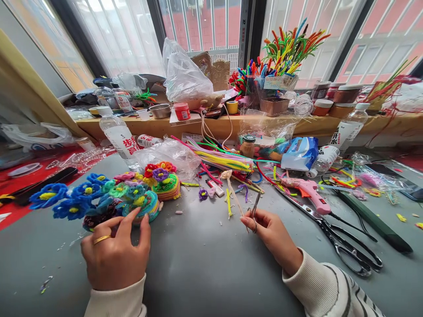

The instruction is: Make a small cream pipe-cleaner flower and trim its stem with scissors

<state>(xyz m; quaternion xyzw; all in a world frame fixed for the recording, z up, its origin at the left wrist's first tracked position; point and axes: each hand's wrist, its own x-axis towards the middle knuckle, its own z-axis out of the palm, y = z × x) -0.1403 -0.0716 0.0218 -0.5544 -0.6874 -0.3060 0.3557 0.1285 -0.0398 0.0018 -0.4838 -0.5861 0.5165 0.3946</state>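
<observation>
My left hand (114, 253), with a gold ring, reaches into a heap of pipe-cleaner flowers (109, 198) in blue, green and pink; its fingertips touch a round green and orange piece (147, 207). My right hand (272, 233) pinches small metal tweezers (255, 207) together with a thin wooden stick (236, 200) that carries a cream twisted bud (226, 174) at its far end. Both hands rest on the grey table (198, 264).
Large black scissors (343, 240) and a pink glue gun (309, 189) lie right of my right hand. Loose pipe cleaners (224, 158), water bottles (119, 136), a wipes pack (299, 154) and plastic bags crowd the back. Jars and cups of pipe cleaners (284, 48) line the windowsill.
</observation>
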